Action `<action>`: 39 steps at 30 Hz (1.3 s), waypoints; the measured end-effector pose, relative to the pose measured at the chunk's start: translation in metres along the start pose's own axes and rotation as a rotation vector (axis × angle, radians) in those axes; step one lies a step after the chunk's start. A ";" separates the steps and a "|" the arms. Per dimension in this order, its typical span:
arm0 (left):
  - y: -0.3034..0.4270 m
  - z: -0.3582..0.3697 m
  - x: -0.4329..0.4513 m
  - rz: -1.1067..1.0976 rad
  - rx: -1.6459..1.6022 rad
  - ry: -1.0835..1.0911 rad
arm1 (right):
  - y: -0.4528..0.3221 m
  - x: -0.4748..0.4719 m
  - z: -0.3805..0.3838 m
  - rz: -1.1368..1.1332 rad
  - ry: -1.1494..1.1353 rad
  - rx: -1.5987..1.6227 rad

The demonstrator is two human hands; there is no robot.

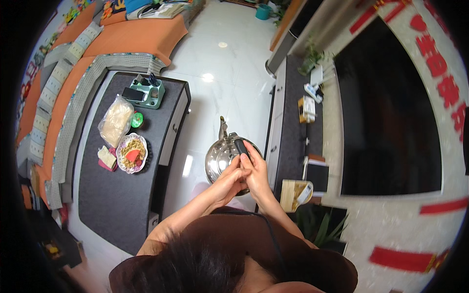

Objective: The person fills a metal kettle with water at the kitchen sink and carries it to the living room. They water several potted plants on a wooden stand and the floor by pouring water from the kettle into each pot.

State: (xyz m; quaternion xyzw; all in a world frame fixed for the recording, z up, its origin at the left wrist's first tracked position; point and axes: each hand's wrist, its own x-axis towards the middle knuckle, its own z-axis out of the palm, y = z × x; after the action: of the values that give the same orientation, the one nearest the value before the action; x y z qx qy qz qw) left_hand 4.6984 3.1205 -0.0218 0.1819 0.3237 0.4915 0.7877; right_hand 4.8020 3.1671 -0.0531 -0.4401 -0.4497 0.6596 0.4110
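Note:
Before my body is a shiny stainless-steel kettle (220, 161), its curved spout (222, 128) facing away from me. My right hand (257, 169) holds the black kettle handle (242, 147) from the right, with thumb and fingers along it. From the left, my left hand (231, 180) closes in at the near end of the same handle. Its thumb overlaps my right palm, and its fingertips are partly hidden. Both hands cover part of the kettle's near right side.
To my left, a dark coffee table (121, 197) bears a peanut dish (132, 167), a plastic-wrapped package (116, 122) and a green organizer (155, 97). An orange sofa (132, 34) lies beyond. At right stand a TV cabinet (289, 139), a wooden box (289, 196) and a television (388, 121).

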 end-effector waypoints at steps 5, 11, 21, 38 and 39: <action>0.095 -0.011 0.129 0.074 0.033 -0.063 | -0.060 0.154 -0.002 0.018 -0.032 -0.010; 0.231 -0.026 0.275 0.019 0.080 -0.185 | -0.134 0.334 0.003 -0.042 -0.042 -0.157; 0.453 -0.047 0.542 0.070 0.146 -0.232 | -0.228 0.669 -0.002 -0.138 -0.041 -0.129; 0.809 -0.144 0.999 0.206 0.206 -0.093 | -0.353 1.262 0.023 -0.145 -0.226 -0.197; 0.832 -0.154 1.024 0.207 0.239 -0.117 | -0.363 1.295 0.029 -0.134 -0.222 -0.186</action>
State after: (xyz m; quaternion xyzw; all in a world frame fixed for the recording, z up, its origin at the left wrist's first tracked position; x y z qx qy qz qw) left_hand 4.3611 4.4043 0.0309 0.3350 0.3132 0.5165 0.7231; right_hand 4.4719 4.4689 0.0264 -0.3698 -0.5800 0.6306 0.3594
